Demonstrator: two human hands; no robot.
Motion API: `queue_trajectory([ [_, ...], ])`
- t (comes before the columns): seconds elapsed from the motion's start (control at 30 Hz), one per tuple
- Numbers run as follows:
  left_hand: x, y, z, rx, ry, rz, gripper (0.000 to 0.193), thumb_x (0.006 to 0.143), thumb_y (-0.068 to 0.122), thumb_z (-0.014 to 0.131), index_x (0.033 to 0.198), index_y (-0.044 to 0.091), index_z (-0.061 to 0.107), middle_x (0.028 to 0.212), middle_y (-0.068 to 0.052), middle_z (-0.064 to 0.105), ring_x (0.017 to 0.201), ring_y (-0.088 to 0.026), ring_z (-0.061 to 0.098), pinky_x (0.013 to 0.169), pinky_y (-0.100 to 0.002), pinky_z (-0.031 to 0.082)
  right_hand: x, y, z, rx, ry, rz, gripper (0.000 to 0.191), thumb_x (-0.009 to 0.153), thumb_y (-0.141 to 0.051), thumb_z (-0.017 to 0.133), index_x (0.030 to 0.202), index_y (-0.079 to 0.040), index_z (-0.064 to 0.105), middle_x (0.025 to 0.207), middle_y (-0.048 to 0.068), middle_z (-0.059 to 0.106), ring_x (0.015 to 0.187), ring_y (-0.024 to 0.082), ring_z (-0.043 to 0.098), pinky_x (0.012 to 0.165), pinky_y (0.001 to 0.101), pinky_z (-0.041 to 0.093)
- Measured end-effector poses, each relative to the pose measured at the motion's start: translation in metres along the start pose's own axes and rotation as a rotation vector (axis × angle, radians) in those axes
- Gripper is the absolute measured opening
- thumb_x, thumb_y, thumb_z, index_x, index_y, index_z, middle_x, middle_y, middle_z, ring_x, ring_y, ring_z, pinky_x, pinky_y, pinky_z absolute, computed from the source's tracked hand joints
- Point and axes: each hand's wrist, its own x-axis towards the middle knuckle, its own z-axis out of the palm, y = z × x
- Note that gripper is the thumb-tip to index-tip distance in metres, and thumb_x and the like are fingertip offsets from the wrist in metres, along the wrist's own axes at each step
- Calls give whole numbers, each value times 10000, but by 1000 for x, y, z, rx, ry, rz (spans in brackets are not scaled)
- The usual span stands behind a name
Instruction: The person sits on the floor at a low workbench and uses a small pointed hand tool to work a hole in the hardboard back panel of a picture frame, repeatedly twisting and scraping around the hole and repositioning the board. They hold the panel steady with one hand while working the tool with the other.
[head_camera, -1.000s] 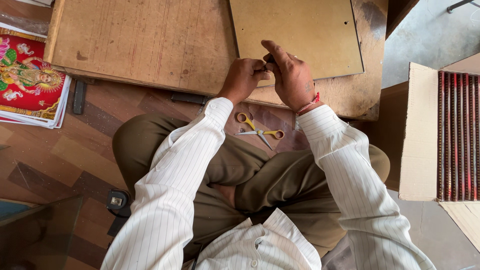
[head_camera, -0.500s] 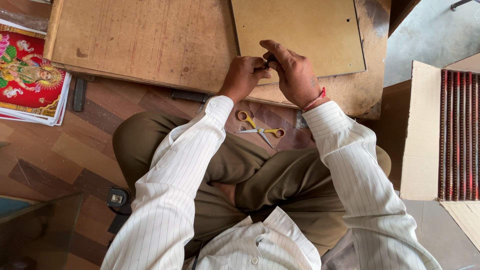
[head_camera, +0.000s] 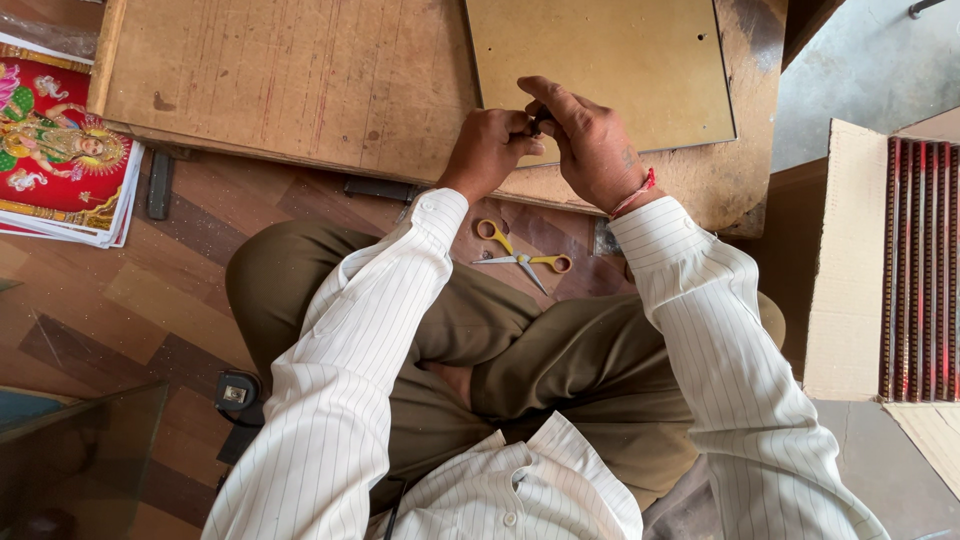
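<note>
Over the near edge of the low wooden worktop (head_camera: 300, 90) we hold both hands together, fingertips meeting around a small dark object (head_camera: 541, 122) that is too hidden for us to tell what it is. Our left hand (head_camera: 490, 150) is curled into a loose fist with thumb and forefinger pinching the object; our right hand (head_camera: 590, 145) arches over it from the other side, with a red thread (head_camera: 635, 192) around the wrist. Just beyond the hands a thin brown board (head_camera: 610, 65) lies flat on the worktop. Below the hands, on the patterned floor (head_camera: 100, 300) between our crossed knees and the worktop, lie yellow-handled scissors (head_camera: 522, 260), their blades slightly apart. To our left sits a stack of colourful printed pictures (head_camera: 60, 150); to our right an opened cardboard box (head_camera: 850, 260) holds rows of dark red strips (head_camera: 920, 270).
</note>
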Motion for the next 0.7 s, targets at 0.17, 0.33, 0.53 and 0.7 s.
queue_trajectory([
  [0.17, -3, 2, 1, 128, 35, 62, 171, 789, 157, 849, 882, 45, 760, 795, -127, 740, 708, -296, 713, 657, -416, 541, -1, 2, 2, -44, 7, -48, 457, 946, 164, 555, 1353, -42, 586, 1085, 177, 734, 1031, 312, 758, 877, 363, 616],
  [0.33, -2, 6, 2, 289, 12, 85, 85, 863, 142, 787, 859, 67, 745, 842, -123, 739, 788, -332, 706, 710, -455, 536, -9, 1, 20, -201, 193, 34, 216, 958, 28, 695, 1151, -49, 633, 938, 156, 737, 854, 315, 749, 723, 381, 592],
  [0.53, -1, 20, -2, 257, -6, 83, 135, 877, 86, 686, 906, 152, 800, 836, -127, 735, 791, -357, 691, 693, -460, 538, -9, 3, 27, -220, 346, 223, 250, 890, -150, 817, 884, -35, 594, 762, 143, 696, 679, 332, 711, 624, 395, 572],
  [0.7, -3, 21, -4, 171, 58, 242, 154, 790, 76, 710, 941, 53, 732, 929, -166, 732, 893, -395, 686, 771, -476, 543, -2, 4, 7, -445, 11, 248, 194, 858, -220, 789, 831, -74, 664, 723, 141, 707, 665, 369, 693, 616, 451, 559],
])
